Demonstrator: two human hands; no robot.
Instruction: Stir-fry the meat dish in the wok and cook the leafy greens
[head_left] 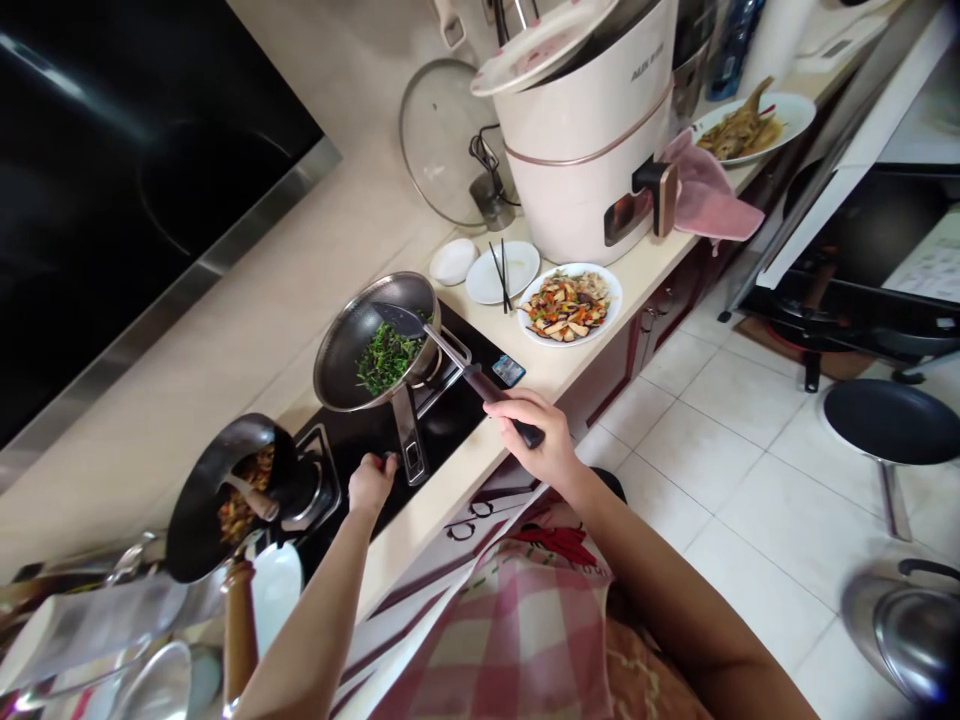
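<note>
A steel pan (337,350) with chopped greens (388,357) sits on the black gas stove (450,425). My right hand (534,432) is wrapped round the dark handle of a spatula (448,347), whose blade lies over the greens. Beside the pan's handle, at the stove's front, my left hand (372,483) has its fingers closed on a small knob, mostly hidden by the fingers. To the left, a dark wok (187,510) holds cooked food and a ladle with a wooden handle (255,497).
On the counter (517,355) stand a plate of mixed food (574,305), a white plate with black chopsticks (517,268), and a large white steamer (585,150). A fish dish (742,130) lies beyond a pink cloth (712,195). Bowls and utensils crowd the lower left.
</note>
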